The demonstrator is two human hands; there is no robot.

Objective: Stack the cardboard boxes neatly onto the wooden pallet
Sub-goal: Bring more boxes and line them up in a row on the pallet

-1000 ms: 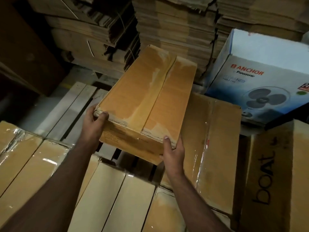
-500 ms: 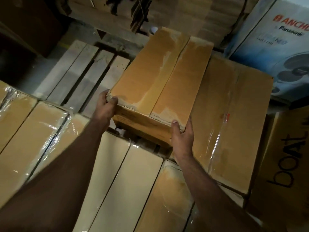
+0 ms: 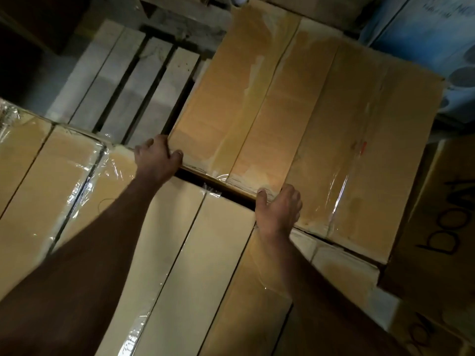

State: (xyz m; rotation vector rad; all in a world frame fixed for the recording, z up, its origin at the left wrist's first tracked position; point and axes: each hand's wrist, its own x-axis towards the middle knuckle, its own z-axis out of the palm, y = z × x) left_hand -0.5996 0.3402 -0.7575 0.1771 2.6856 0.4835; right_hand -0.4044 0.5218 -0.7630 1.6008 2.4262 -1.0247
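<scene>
- Both hands grip the near edge of the brown box (image 3: 246,104): my left hand (image 3: 156,160) curls round its near-left corner, my right hand (image 3: 279,209) round its near-right corner.
- Box sits low on the wooden pallet (image 3: 123,83); whether it rests fully I cannot tell.
- Its right long edge lies flush against the wrapped box (image 3: 365,140).
- Its near edge leaves a dark narrow gap to the pale boxes (image 3: 180,253) in front.
- Bare pallet slats lie open to its left.
- Boat-printed box (image 3: 442,227) closes off the right side.
</scene>
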